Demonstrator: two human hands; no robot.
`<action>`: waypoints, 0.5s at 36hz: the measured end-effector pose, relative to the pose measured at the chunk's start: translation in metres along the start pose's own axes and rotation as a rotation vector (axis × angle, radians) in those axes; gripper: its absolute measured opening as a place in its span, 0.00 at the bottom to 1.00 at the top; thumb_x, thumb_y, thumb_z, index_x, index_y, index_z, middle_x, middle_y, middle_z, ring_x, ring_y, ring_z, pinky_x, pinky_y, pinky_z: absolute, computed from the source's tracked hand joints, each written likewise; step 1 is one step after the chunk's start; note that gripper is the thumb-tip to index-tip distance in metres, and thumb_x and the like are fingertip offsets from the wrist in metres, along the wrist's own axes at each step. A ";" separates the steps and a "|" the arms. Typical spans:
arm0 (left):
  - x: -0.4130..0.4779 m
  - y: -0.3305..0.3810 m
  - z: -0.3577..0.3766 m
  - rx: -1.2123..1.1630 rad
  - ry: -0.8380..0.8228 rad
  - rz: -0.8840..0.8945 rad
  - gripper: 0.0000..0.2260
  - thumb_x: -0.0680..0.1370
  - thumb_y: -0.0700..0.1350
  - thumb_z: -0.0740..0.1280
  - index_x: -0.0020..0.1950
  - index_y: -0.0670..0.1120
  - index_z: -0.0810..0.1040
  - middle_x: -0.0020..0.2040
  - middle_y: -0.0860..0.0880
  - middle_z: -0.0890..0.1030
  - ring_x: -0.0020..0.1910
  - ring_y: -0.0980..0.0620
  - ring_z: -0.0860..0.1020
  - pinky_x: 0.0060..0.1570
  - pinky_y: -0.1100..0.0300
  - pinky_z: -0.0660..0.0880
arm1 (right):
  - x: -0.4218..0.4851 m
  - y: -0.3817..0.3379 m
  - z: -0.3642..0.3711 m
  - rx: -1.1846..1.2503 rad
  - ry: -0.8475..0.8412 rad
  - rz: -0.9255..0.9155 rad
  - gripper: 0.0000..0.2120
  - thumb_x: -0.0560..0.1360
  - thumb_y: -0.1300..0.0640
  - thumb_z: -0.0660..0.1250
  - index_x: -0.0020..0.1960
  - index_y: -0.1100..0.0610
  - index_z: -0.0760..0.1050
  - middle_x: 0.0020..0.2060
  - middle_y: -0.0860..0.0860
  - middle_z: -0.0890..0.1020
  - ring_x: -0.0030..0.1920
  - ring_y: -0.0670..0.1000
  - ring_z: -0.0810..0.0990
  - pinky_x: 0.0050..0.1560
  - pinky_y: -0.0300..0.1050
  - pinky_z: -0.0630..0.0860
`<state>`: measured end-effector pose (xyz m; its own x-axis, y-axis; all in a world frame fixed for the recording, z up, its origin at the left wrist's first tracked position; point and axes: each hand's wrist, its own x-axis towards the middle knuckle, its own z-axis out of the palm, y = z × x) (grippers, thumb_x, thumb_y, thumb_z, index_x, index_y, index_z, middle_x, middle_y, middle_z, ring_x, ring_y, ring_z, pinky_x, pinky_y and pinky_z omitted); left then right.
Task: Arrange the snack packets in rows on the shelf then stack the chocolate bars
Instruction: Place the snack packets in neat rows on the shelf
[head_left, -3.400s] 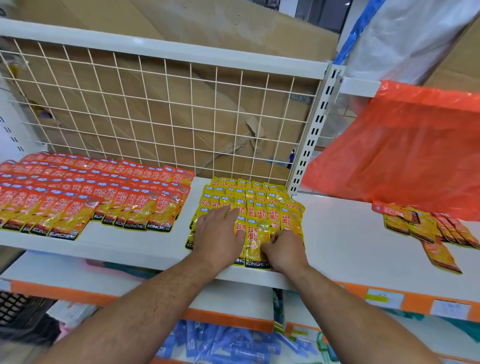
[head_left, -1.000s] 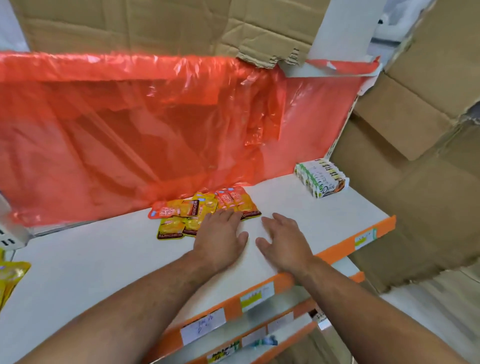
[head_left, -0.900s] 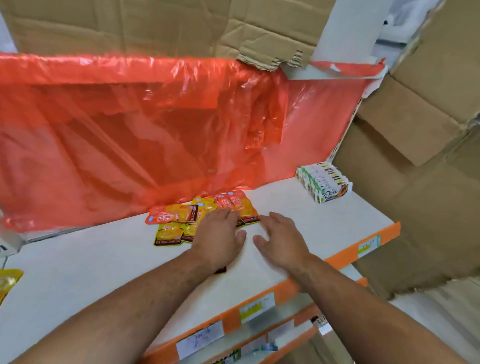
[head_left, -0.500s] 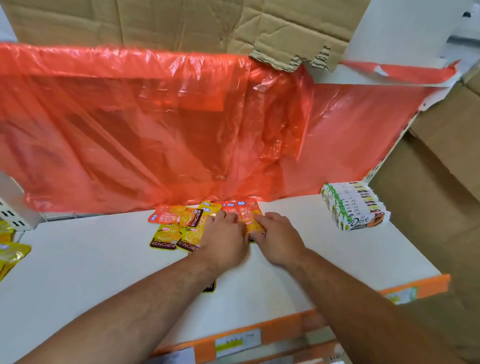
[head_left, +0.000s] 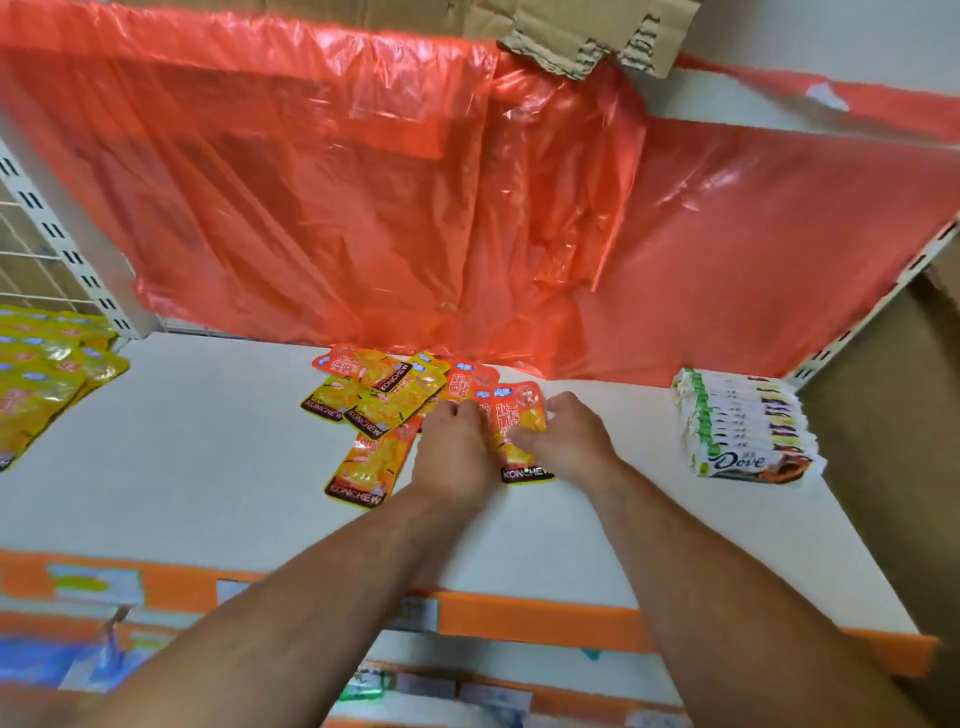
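Snack packets (head_left: 374, 397) marked KONCHEW are heaped loose on the white shelf (head_left: 208, 483), beyond its orange front strip (head_left: 519, 618), whose paper tags cannot be read. Two bare forearms are stretched forward over the shelf. The left hand (head_left: 457, 452) and right hand (head_left: 571, 441) are held close together with fingers curled, and one orange packet (head_left: 519, 415) is gripped between them by its side edges. Another packet (head_left: 366, 465) is laid flat just left of the left hand. About seven overlapping packets are counted in the heap. Well to the right, one stack of chocolate bars (head_left: 748, 426), roughly nine, is seen, the front one lettered Dove. At far left, yellow packets (head_left: 41, 379) are laid in rows. Behind, a red plastic sheet (head_left: 363, 182) is hung.
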<state>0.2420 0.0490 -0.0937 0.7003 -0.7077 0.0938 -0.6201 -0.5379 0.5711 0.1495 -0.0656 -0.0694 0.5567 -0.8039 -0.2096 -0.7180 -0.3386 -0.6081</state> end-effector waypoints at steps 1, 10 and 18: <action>0.002 0.001 -0.001 -0.005 -0.004 -0.018 0.17 0.69 0.45 0.73 0.55 0.42 0.76 0.54 0.41 0.75 0.56 0.41 0.73 0.52 0.52 0.69 | 0.002 0.001 0.000 -0.010 -0.013 -0.017 0.20 0.70 0.44 0.76 0.52 0.52 0.72 0.47 0.48 0.81 0.49 0.52 0.80 0.46 0.44 0.74; 0.001 0.004 -0.005 -0.117 -0.048 -0.100 0.18 0.63 0.48 0.78 0.47 0.46 0.75 0.46 0.45 0.79 0.47 0.43 0.77 0.39 0.55 0.69 | 0.000 0.003 -0.003 0.146 -0.167 -0.099 0.11 0.69 0.53 0.77 0.46 0.46 0.76 0.40 0.42 0.81 0.42 0.45 0.81 0.43 0.41 0.73; 0.000 0.008 -0.012 -0.332 -0.077 -0.226 0.31 0.66 0.40 0.78 0.65 0.47 0.71 0.51 0.50 0.80 0.48 0.51 0.77 0.47 0.62 0.70 | 0.007 0.012 0.001 0.297 -0.181 -0.050 0.16 0.64 0.58 0.80 0.45 0.48 0.75 0.47 0.46 0.85 0.47 0.50 0.84 0.55 0.53 0.81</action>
<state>0.2417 0.0502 -0.0789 0.7697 -0.6274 -0.1182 -0.2967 -0.5155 0.8039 0.1454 -0.0746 -0.0789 0.6723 -0.6812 -0.2898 -0.5497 -0.1971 -0.8118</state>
